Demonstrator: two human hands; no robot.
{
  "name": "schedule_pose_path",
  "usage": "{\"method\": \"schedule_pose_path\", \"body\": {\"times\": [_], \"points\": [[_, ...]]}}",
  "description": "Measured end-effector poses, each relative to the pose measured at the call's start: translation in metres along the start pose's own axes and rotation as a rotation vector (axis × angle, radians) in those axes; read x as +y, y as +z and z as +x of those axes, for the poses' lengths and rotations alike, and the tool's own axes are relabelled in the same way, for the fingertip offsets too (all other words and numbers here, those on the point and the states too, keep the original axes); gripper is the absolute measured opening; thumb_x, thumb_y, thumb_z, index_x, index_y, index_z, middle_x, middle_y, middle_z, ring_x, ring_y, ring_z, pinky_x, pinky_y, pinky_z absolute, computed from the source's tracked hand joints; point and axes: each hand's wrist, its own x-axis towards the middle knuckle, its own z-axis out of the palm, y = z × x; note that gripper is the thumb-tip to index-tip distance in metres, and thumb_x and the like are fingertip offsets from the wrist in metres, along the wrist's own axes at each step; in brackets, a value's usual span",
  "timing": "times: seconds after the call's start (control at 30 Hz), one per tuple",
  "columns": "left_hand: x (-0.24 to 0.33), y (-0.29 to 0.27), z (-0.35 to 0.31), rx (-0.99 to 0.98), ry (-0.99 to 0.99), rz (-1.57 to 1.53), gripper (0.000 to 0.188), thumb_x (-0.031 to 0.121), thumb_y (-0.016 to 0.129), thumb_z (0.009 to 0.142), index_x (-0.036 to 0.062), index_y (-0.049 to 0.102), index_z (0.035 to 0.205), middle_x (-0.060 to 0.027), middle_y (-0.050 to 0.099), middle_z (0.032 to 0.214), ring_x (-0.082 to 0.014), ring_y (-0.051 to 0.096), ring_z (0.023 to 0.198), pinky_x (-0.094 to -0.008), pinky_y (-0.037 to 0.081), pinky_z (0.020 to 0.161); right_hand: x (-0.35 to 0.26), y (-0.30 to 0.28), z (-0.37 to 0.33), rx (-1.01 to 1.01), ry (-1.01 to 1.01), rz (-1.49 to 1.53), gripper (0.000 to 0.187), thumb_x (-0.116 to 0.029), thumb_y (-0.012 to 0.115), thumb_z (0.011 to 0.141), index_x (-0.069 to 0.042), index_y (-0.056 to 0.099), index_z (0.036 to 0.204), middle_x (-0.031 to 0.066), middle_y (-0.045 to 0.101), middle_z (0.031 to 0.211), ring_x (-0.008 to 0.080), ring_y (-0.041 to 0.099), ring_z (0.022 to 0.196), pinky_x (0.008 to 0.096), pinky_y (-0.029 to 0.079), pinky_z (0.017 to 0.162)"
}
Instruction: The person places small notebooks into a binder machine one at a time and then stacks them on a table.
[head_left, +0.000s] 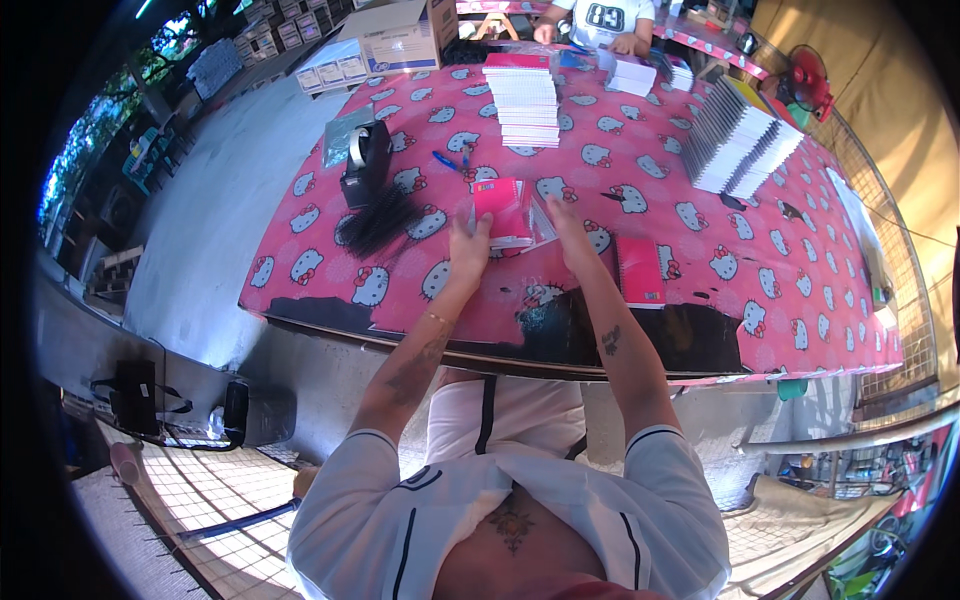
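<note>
A small pink-red notebook (pixel 497 203) is in front of me, just above the near part of the table. My left hand (pixel 468 248) grips its left edge, thumb over the cover. Clear plastic (pixel 541 228) spreads from the notebook's right side, and its outer edge is pinched by my right hand (pixel 570 235); the fingertips are partly hidden. Another pink spiral notebook (pixel 640 271) lies flat to the right of my right forearm. Left of my left hand sits a loose bundle of black binding wires (pixel 380 222), beside a black device with a handle (pixel 367 168).
A tall notebook stack (pixel 522 105) stands beyond my hands, and spiral-bound stacks (pixel 735 140) rise at right. Blue pens (pixel 446 160) lie near the black device. A person (pixel 605 22) sits across the table. Cardboard boxes (pixel 400 45) are far left; a red fan (pixel 808 82) is far right.
</note>
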Motion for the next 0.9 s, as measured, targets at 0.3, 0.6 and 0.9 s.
{"method": "schedule_pose_path", "body": {"times": [0.3, 0.6, 0.9], "points": [[0.023, 0.018, 0.071, -0.653, -0.042, -0.124, 0.033, 0.014, 0.062, 0.082, -0.0037, 0.067, 0.108, -0.0011, 0.061, 0.082, -0.0107, 0.057, 0.078, -0.0281, 0.047, 0.073, 0.048, 0.065, -0.092, -0.003, -0.044, -0.004, 0.072, -0.042, 0.059, 0.097, -0.005, 0.031, 0.152, 0.0131, 0.038, 0.149, 0.0250, 0.035, 0.138, 0.0395, 0.030, 0.113], [0.077, 0.041, 0.030, -0.514, 1.016, 0.610, 0.034, 0.021, 0.064, 0.086, 0.0027, 0.067, 0.114, -0.0152, 0.069, 0.106, -0.0339, 0.066, 0.102, -0.0426, 0.055, 0.086, 0.046, 0.053, -0.057, -0.265, 0.061, 0.128, 0.059, -0.022, 0.067, 0.091, -0.001, 0.044, 0.141, 0.0178, 0.027, 0.151, 0.0266, 0.039, 0.134, 0.0389, 0.037, 0.107], [0.104, -0.022, -0.010, -0.428, 1.164, 0.673, 0.022, 0.014, 0.064, 0.088, 0.0048, 0.066, 0.108, -0.0128, 0.069, 0.104, -0.0306, 0.067, 0.090, -0.0432, 0.055, 0.075, 0.007, -0.001, -0.102, 0.298, -0.502, -0.185, 0.049, 0.001, 0.070, 0.085, -0.002, 0.051, 0.131, 0.0091, 0.059, 0.118, 0.0147, 0.058, 0.107, 0.0282, 0.049, 0.086]]}}
